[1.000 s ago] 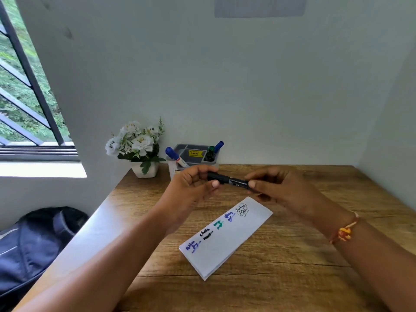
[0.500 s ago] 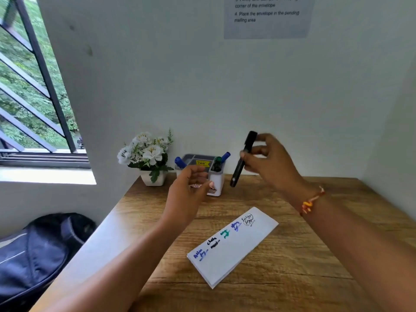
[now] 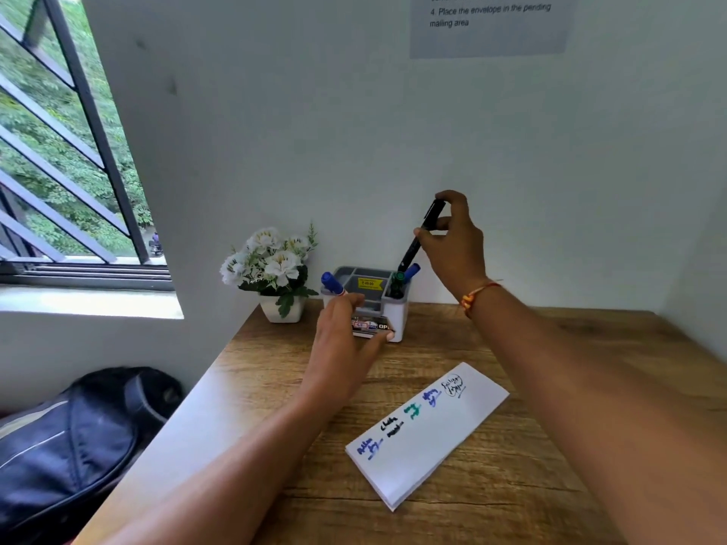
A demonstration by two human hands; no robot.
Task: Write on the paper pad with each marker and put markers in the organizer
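Note:
A white paper pad (image 3: 440, 434) with blue, black and green scribbles lies on the wooden desk (image 3: 511, 485). At the back stands a grey and white organizer (image 3: 395, 314) holding a blue marker (image 3: 331, 283) at its left, and a green marker (image 3: 398, 278) and another blue marker (image 3: 412, 270) at its right. My right hand (image 3: 456, 241) pinches a black marker (image 3: 427, 226), tilted, its lower tip just above the organizer's right compartment. My left hand (image 3: 346, 336) is in front of the organizer, fingers relaxed by its front wall; whether it touches I cannot tell.
A white pot of white flowers (image 3: 275, 269) stands left of the organizer against the wall. A dark bag (image 3: 71, 446) lies on the floor left of the desk. A window (image 3: 59, 151) is at the left. A printed notice (image 3: 488, 21) hangs on the wall above.
My right hand has carried the black marker from above the pad to over the organizer's right compartment. My left hand let go of the marker and moved to the organizer's front.

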